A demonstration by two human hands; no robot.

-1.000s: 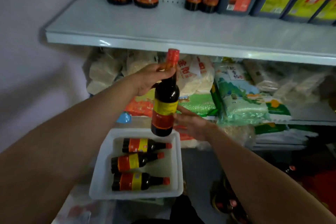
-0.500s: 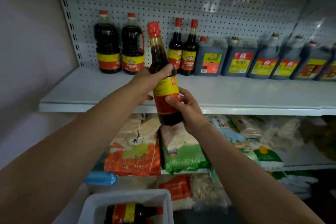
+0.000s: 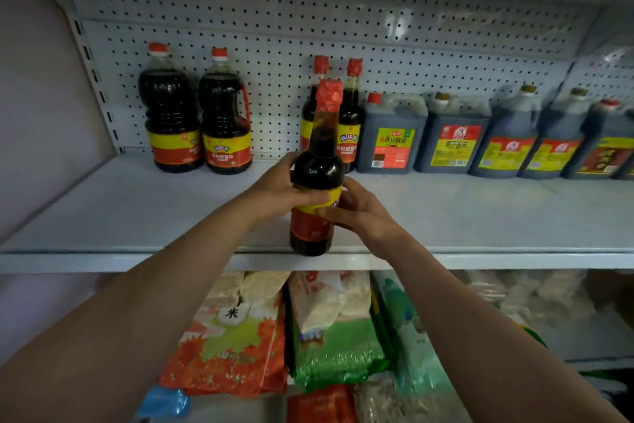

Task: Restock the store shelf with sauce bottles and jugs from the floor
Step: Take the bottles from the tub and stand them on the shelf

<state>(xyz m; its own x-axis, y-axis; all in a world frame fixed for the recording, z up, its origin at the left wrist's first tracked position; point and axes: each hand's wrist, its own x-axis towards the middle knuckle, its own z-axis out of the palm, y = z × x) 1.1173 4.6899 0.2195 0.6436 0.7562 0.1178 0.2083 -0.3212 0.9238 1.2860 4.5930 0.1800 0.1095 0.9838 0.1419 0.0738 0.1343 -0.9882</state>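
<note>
Pale wall [image 3: 41, 96], white pegboard [image 3: 343, 11]

We see a white shelf [image 3: 137, 210] with two big round sauce jugs [image 3: 197, 113] standing far left of our hands. Two thin bottles [image 3: 350, 120] stand just behind our hands, and dark square jugs [image 3: 480, 137] line up to the right.

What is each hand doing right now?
Left hand: gripping the dark glass sauce bottle with red cap.
Right hand: gripping the same bottle's label.
</note>
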